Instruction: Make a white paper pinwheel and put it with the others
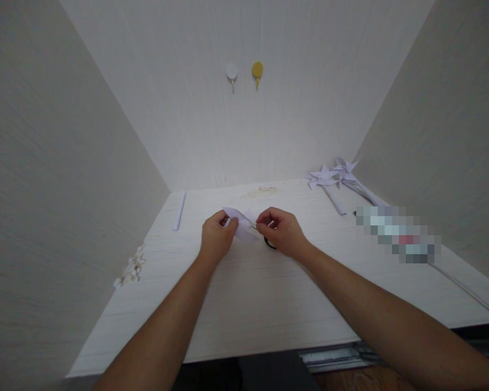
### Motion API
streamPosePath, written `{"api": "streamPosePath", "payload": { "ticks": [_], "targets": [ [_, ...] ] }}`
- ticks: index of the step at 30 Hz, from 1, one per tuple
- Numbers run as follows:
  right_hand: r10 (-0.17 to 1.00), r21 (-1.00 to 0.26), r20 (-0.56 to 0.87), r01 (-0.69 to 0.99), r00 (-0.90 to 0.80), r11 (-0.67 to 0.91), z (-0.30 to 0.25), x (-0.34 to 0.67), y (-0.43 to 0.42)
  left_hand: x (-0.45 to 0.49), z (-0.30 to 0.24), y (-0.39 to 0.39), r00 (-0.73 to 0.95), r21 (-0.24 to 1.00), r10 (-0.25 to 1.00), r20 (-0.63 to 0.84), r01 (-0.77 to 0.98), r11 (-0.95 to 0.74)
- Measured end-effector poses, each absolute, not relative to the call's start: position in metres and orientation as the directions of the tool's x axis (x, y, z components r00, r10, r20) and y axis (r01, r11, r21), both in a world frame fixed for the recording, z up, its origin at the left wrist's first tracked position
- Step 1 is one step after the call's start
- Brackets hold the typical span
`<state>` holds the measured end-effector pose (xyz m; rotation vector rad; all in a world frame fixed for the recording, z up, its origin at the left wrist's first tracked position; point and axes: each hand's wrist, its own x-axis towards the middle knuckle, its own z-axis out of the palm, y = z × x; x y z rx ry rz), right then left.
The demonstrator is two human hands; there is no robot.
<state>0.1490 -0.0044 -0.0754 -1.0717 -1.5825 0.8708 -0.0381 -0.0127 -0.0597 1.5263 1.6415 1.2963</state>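
Observation:
Between the thumb and fingers of my left hand (219,232) is a white folded-paper pinwheel (241,220), held above the middle of the table. My right hand (280,228) is closed in a pinch at the pinwheel's right side. From its fingertips a thin, pin-like piece (252,226) points toward the paper; its exact kind is too small to tell. Partly hidden under my right hand lies a black curved object (270,244), of which only an edge shows. A rolled white paper stick (179,212) lies apart, left of my left hand.
Paper pinwheels on sticks (324,176) lie at the back right corner. A blurred-out item (397,233) is at the right, with a thin cord (464,288) running from it. Small white bits (132,266) are heaped by the left wall. Two hooks (257,70) hang on the back wall.

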Motion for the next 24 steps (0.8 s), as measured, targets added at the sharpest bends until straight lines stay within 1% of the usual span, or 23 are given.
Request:
{"api": "streamPosePath", "payload": {
  "ticks": [6, 12, 15, 18, 21, 24],
  "targets": [
    [0.952, -0.939, 0.301, 0.153, -0.061, 0.307, -0.077, 0.15, 0.002, -0.041, -0.063, -0.009, -0.221, 0.887, 0.954, 0.201, 0.454, -0.082],
    [0.963, -0.955, 0.262, 0.125, -0.071, 0.269, -0.078, 0.154, 0.008, -0.045, -0.065, -0.006, -0.257, 0.909, 0.948, 0.189, 0.412, -0.069],
    [0.961, -0.947, 0.255, 0.173, -0.108, 0.271, -0.077, 0.155, 0.007, -0.049, -0.066, -0.003, -0.308, 0.922, 0.932, 0.191, 0.382, -0.063],
    [0.942, -0.915, 0.248, 0.265, -0.228, 0.305, -0.076, 0.153, -0.001, -0.052, -0.069, 0.0, -0.351, 0.941, 0.919, 0.18, 0.332, -0.058],
    [0.901, -0.859, 0.231, 0.358, -0.367, 0.366, -0.074, 0.151, -0.009, -0.054, -0.072, 0.002, -0.364, 0.966, 0.922, 0.132, 0.257, -0.036],
    [0.884, -0.804, 0.238, 0.429, -0.403, 0.412, -0.074, 0.15, -0.011, -0.053, -0.074, 0.002, -0.359, 0.987, 0.931, 0.068, 0.162, -0.009]
  ]
}}
